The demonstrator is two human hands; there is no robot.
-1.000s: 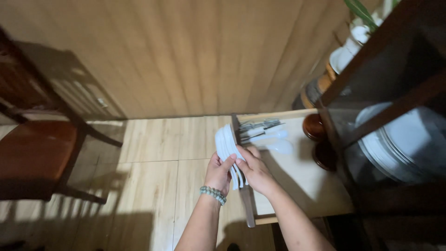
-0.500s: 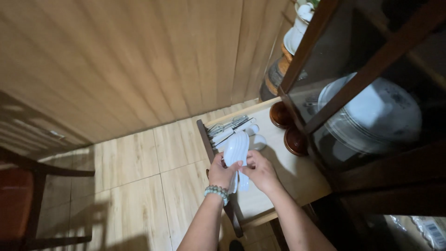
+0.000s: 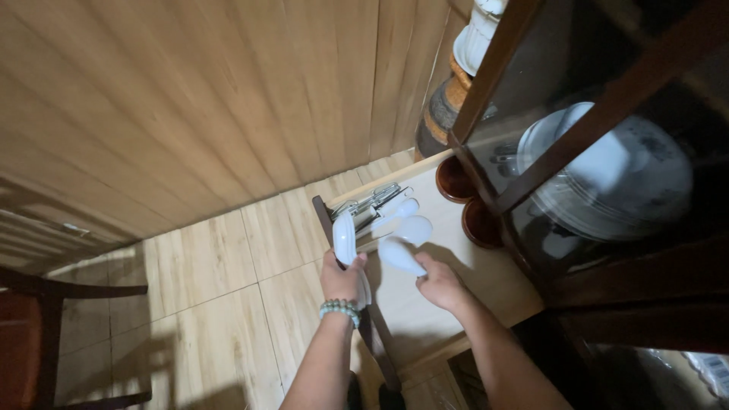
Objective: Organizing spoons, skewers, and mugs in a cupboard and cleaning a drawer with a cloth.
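The person stands over an open drawer (image 3: 456, 266), and the work of laying white spoons into it looks partly done, as far as I can judge. The right hand (image 3: 440, 282) has its fingers closed on the handle end of one white spoon (image 3: 400, 257), bowl pointing away from the palm and lowered close over the drawer's pale floor; whether it already touches the floor I cannot tell. Just beyond those fingers lie more white spoons (image 3: 410, 226), and past them, at the far corner, a bundle of metal cutlery (image 3: 372, 201).

The left hand (image 3: 342, 277) grips a small stack of white spoons (image 3: 345, 239) held upright, nested one against another, just outside the drawer's dark front edge. So several are still to go in, I would say, and the floor of the drawer on the near side of the right fingers is bare.

The spoons are smooth, glossy and white, with deep rounded bowls and short handles, probably ceramic or hard plastic.

To the right of the right hand stand two brown round dishes (image 3: 465, 201) at the drawer's side, and behind glass a stack of white plates (image 3: 615, 182) in a dark wooden cabinet (image 3: 607, 304).
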